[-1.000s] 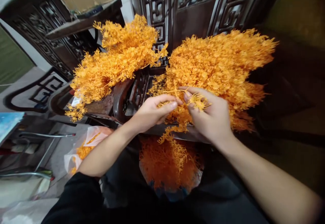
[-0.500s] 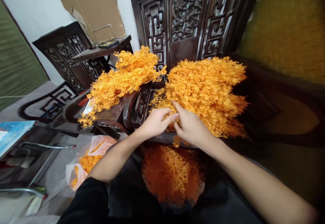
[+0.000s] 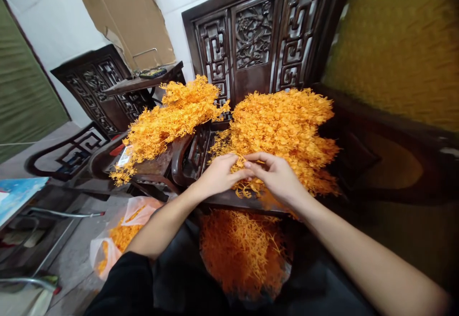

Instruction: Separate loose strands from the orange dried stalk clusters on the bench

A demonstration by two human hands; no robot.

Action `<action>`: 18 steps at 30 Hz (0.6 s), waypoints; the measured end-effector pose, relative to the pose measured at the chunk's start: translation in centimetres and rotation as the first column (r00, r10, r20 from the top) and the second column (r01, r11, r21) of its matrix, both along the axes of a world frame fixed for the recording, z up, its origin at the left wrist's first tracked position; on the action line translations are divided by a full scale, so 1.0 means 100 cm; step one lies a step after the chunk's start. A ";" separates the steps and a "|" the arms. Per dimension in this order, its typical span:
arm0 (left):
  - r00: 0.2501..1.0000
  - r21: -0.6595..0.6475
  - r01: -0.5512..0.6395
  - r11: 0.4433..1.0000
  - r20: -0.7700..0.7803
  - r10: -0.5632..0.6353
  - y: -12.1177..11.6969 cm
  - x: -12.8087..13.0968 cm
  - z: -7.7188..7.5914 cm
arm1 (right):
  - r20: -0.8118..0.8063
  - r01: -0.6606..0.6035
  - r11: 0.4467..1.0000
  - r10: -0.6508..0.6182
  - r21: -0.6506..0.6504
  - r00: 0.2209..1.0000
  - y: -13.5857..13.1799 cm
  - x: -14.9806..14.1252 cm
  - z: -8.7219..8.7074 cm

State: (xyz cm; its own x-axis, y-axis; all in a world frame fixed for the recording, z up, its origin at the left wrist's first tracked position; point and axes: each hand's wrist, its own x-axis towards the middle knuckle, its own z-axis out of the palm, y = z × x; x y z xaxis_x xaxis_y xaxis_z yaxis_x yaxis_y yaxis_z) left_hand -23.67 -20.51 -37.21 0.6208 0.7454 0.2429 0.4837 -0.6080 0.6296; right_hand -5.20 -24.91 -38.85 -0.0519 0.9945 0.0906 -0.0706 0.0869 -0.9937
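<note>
My left hand (image 3: 225,173) and my right hand (image 3: 275,173) meet fingertip to fingertip over the front edge of a dark wooden chair seat. Pinched between them is a thin orange plastic flower sprig (image 3: 238,163); its curly ends show above and below the fingers, and the fingertips partly hide it. Just behind my hands, a large pile of orange artificial flowers (image 3: 283,129) is heaped on the seat. Below, in my lap area, lies a round heap of loose orange sprig pieces (image 3: 244,249), its container barely visible.
A second bunch of orange flowers (image 3: 172,120) rests on a wooden side table to the left. On the floor stands a pale plastic bag (image 3: 141,208) with orange pieces. Carved chair backs (image 3: 253,43), a blue-topped table (image 3: 23,194) and metal legs (image 3: 68,214) surround the spot.
My right hand's extended index finger has curled in, and its fingertips now meet the left hand's. More of the orange sprig shows between the hands. The camera view has shifted slightly.
</note>
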 end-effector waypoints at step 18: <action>0.868 -0.181 0.495 0.850 0.142 -0.475 0.018 -0.008 0.056 | -0.367 0.220 0.966 -0.254 -0.133 0.895 0.011 0.059 0.019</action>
State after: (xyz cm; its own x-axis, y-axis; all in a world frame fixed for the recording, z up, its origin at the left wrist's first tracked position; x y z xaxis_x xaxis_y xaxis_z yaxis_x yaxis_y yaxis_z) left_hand -24.43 -18.74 -31.58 0.8995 0.3938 0.1894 0.0974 -0.6031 0.7917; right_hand 0.68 -23.82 -36.95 0.2076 0.9778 -0.0295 -0.4298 0.0641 -0.9007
